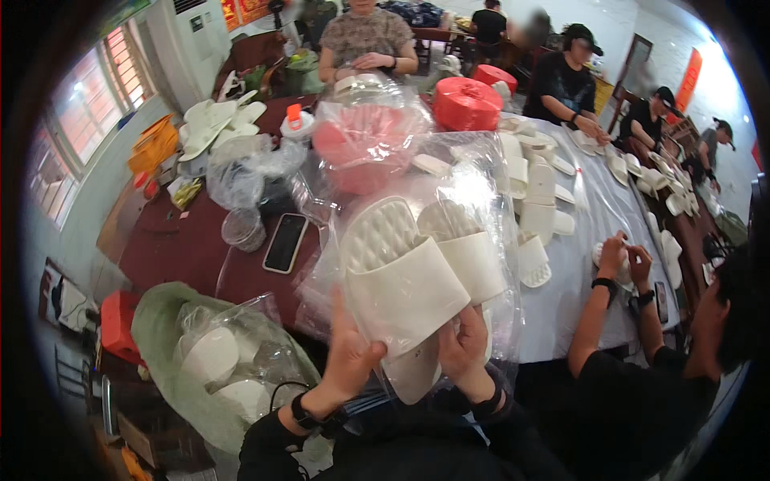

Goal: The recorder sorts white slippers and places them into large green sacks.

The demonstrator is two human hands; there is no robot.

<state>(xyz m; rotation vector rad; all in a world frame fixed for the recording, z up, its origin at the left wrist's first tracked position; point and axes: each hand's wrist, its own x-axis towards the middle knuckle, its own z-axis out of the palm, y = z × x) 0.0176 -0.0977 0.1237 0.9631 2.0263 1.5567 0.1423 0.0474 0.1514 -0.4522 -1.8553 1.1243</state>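
Pair of white slippers point(417, 272) inside a clear plastic bag point(481, 184), held up at centre. Left hand point(350, 353) at seven o'clock grips the bag's lower edge; right hand point(463, 346) at five o'clock pinches it. Phone point(285, 242) lies at ten o'clock on the table point(172, 248)

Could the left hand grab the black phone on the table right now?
Probably not yet. The left hand is busy holding the white slippers in their clear bag. The phone lies uncovered just beyond it, so it looks reachable once that hand lets go.
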